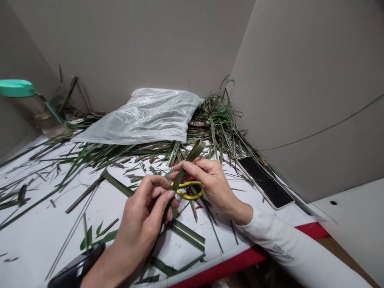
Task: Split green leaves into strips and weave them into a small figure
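Observation:
A long green leaf strip [178, 181] runs between my two hands, its upper end bent over into a small loop. My left hand [147, 212] pinches the strip lower down, between thumb and fingers. Higher up, close to the loop, my right hand [210, 178] grips the same strip. Behind and just below my hands lie scissors with yellow handles [192, 196]; their blades are mostly hidden. Several cut leaf pieces [189, 236] are scattered on the white table covering around my hands.
A crumpled white plastic bag [144, 116] rests on heaped leaves at the back, with a tangled leaf pile [220, 120] beside it. At left stands a clear bottle with a teal lid [18, 88]. A phone [267, 182] lies at right. Grey walls [150, 44] enclose the table.

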`<state>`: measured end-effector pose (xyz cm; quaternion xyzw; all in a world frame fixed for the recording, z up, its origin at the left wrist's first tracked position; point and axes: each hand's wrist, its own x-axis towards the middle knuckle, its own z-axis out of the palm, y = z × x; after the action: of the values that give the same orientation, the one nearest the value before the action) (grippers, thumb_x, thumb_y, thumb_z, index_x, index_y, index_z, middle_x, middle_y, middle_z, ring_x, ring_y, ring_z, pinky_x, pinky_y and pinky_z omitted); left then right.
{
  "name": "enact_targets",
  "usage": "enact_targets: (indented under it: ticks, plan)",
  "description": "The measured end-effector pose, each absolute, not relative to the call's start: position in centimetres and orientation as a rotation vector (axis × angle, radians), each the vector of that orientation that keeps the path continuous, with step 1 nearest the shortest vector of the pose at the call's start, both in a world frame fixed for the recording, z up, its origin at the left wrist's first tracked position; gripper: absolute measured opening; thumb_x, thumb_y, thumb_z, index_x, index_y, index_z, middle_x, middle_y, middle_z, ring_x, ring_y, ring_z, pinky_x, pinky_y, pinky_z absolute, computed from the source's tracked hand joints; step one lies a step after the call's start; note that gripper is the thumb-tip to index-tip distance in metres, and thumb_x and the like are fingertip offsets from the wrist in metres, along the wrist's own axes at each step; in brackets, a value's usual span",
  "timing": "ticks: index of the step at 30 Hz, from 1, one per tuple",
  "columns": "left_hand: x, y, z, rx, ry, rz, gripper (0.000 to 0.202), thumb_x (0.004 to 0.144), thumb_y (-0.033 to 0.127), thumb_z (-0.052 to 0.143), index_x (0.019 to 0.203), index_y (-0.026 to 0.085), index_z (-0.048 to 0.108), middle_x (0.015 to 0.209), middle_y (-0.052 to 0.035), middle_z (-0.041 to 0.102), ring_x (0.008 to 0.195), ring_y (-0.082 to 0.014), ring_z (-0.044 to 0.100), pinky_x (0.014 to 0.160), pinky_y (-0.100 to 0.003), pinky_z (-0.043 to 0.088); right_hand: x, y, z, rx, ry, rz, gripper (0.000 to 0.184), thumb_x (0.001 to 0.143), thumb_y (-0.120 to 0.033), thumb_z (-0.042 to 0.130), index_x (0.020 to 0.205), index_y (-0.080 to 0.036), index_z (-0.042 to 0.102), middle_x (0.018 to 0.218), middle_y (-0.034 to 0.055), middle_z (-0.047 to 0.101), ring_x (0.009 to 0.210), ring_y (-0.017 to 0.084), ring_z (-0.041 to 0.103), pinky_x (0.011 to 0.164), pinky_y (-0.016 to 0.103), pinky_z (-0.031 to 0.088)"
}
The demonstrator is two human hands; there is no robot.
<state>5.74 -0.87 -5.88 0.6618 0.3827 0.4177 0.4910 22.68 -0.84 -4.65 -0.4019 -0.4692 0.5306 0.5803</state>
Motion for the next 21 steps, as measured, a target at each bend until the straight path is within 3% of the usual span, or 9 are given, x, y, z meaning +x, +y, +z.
enact_targets:
  ticks: [7,13,21]
  plan:
    - [5.6,-0.7,-5.1,1.684,1.033,1.018,0.014,0.09,0.034,0.058,0.094,0.021,0.062,0.059,0.0045,0.067,0.049,-0.0108,0.057,0.049,-0.02,0.045,22.0,-0.8,-4.9,-0.882,-1.21,1.199,0.01,0.08,-0.027,0.076,0.088,-0.022,0.08,0.086,-0.0008,0.077,0.08,0.013,0.069,0.077,0.023,0.053]
    - [5.3,-0.5,-5.4,1.765,1.055,0.984,0.019,0.09,0.036,0.057,0.079,0.021,0.061,0.056,0.0044,0.063,0.049,-0.0109,0.055,0.05,-0.021,0.043,21.4,-0.7,-5.3,-0.912,-1.192,1.148,0.01,0.076,-0.032,0.079,0.079,-0.022,0.08,0.082,0.0003,0.076,0.078,0.015,0.068,0.078,0.027,0.053]
    - [5.5,-0.1,-5.6,1.649,1.019,0.805,0.026,0.09,0.045,0.056,0.082,0.021,0.057,0.053,0.0053,0.057,0.048,-0.0107,0.048,0.048,-0.021,0.04,24.3,1.2,-4.5,-0.97,-1.043,1.099,0.018,0.076,-0.035,0.08,0.079,-0.018,0.077,0.075,-0.0005,0.07,0.065,0.011,0.058,0.06,0.022,0.046]
